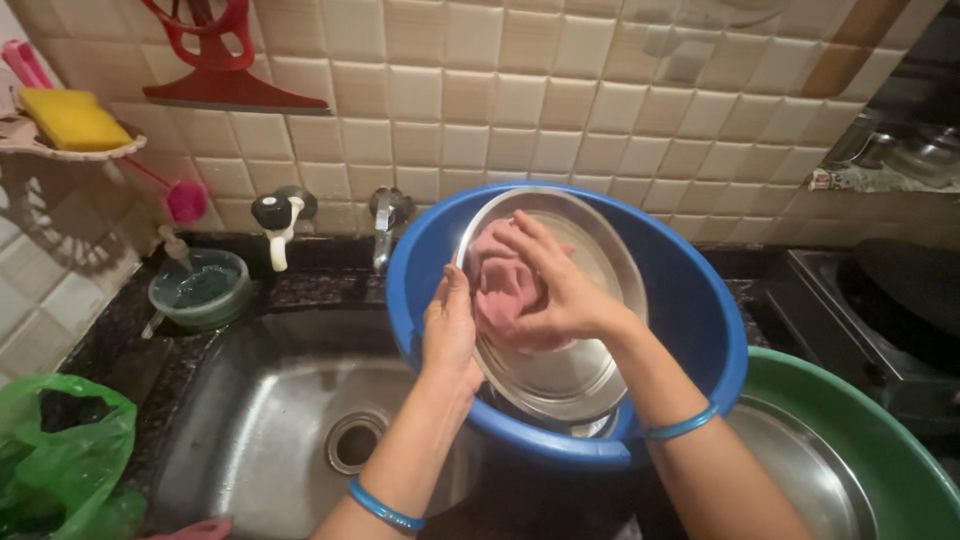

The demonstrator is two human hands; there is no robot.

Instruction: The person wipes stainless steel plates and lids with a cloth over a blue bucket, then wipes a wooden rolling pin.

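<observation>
Bare forearms, a thin blue bangle (385,508) on the left wrist, another blue bangle (682,426) on the right.

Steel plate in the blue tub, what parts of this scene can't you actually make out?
- Steel plate, head view: its middle is covered by the pink cloth and the right hand; its left rim by the left hand.
- Blue tub: its inside is hidden behind the plate.
- Green basin: cut off by the lower right edges.
- Green bag: contents too dark to tell.
</observation>
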